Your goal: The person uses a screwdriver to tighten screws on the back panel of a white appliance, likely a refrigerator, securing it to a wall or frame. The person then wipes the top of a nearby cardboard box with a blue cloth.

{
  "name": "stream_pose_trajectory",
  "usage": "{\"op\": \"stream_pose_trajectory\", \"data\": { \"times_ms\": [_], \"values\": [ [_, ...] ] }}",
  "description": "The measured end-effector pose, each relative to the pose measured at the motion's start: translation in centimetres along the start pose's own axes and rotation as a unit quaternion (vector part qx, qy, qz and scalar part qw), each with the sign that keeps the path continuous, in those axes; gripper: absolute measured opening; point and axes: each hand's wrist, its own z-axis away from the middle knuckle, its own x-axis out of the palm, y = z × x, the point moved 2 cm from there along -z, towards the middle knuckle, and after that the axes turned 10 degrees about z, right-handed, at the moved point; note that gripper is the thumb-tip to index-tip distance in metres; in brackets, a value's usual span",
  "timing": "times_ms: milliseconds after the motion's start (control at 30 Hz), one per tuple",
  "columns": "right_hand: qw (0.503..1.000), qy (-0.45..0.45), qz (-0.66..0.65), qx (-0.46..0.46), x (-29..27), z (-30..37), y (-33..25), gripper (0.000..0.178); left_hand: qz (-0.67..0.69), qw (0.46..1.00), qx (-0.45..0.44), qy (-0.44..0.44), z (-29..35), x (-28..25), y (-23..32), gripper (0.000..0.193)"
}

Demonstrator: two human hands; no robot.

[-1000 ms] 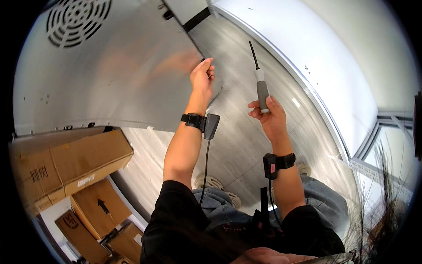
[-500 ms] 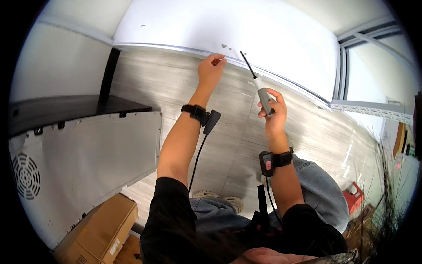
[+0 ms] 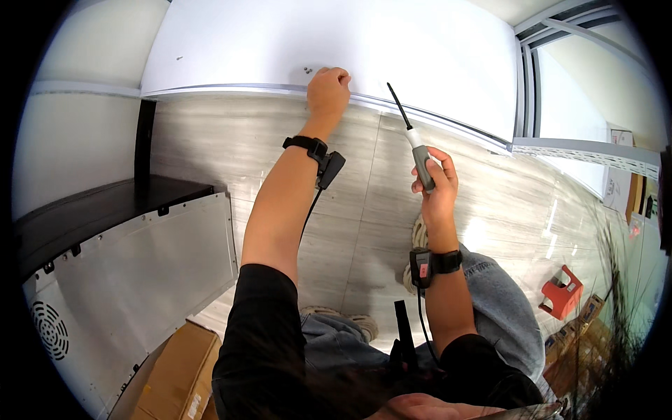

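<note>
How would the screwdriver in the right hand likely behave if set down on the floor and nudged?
The screwdriver looks stiff, with a thin dark shaft and thicker grey handle. Its rounded handle would probably roll on the smooth floor tiles. The right hand holds it alone, so it is likely light.

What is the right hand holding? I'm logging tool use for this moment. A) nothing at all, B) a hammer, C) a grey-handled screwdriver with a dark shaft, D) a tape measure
C: the right hand grips a screwdriver by its grey handle, dark shaft pointing up toward the white panel, where the left hand presses its fingertips.
</note>
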Motion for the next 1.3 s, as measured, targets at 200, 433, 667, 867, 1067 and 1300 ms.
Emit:
{"op": "stream_pose_trajectory", "data": {
  "times_ms": [200,433,667,867,1067,1300],
  "values": [
    [0.996,-0.074,0.032,-0.028,3.0,0.4,-0.3,0.022,0.362,0.906,-0.219,0.014,2.7,-3.6,-1.5,0.018],
    [0.961,-0.238,0.142,-0.025,11.1,3.8,1.4,0.022,0.657,0.679,-0.310,0.104,11.3,-15.8,-5.0,0.013],
    [0.913,-0.372,0.161,-0.048,17.9,9.2,2.8,0.021,0.724,0.606,-0.246,0.221,20.6,-26.0,-7.1,0.015],
    [0.855,-0.460,0.230,-0.074,21.2,12.7,3.4,0.022,0.707,0.593,-0.230,0.309,26.9,-31.8,-6.7,0.015],
    [0.816,-0.512,0.245,-0.112,23.2,16.1,2.7,0.021,0.689,0.594,-0.200,0.364,31.5,-34.6,-5.7,0.015],
    [0.764,-0.563,0.278,-0.148,23.6,19.1,3.1,0.021,0.664,0.596,-0.201,0.404,36.7,-35.8,-5.1,0.015]
  ]
}}
